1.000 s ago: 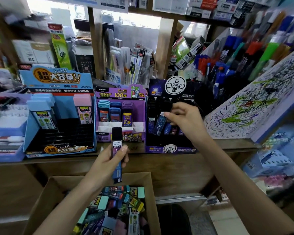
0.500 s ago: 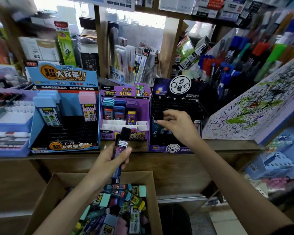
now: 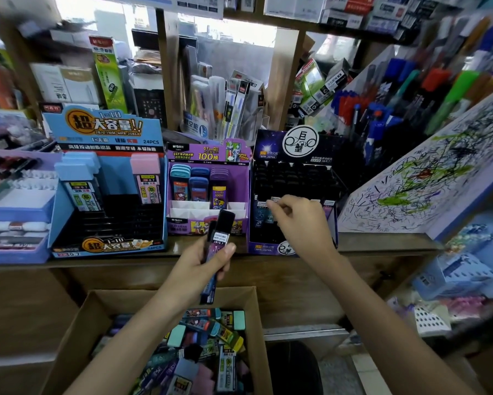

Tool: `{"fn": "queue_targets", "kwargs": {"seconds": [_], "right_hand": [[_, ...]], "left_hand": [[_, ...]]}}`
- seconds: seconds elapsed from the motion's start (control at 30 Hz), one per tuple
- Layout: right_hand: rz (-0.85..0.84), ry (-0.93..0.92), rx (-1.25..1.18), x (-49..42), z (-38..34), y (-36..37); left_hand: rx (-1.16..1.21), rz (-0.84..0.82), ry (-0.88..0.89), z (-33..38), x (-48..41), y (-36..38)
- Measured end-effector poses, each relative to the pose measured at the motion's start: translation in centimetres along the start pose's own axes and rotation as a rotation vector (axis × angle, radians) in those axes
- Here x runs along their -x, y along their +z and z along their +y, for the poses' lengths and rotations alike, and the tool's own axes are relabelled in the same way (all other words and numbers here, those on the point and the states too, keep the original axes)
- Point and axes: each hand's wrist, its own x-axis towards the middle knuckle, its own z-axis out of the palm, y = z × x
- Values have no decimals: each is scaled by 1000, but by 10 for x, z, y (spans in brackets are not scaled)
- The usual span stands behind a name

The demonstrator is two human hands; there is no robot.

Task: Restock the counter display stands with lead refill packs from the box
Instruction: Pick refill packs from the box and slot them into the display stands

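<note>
Wooden counter (image 3: 376,245) in front; wooden shelf posts (image 3: 285,69) behind; bright daylight through window (image 3: 239,35); pale floor (image 3: 362,372) below.

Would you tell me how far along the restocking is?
Done: a few packs sit in the black cardboard display stand, by the right hand. In hand: the left hand grips a dark purple refill pack. Left: many packs in the brown cardboard box.

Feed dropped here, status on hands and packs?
Left hand holds dark pack above box. Right hand at front row of black stand, grip unclear. Path clear.
</note>
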Motion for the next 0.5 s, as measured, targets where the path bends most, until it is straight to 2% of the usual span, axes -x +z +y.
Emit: {"fn": "queue_targets", "kwargs": {"seconds": [0.1, 0.17, 0.27, 0.5], "right_hand": [[-113, 18, -430, 23, -10, -4], [-210, 32, -621, 34, -17, -3], [-237, 74, -733, 41, -22, 1], [-230, 204, -825, 44, -14, 1]], "left_hand": [[15, -17, 0, 2, -5, 7], [29, -34, -6, 3, -8, 14], [26, -69, 9, 3, -12, 23], [36, -94, -26, -5, -14, 34]]}}
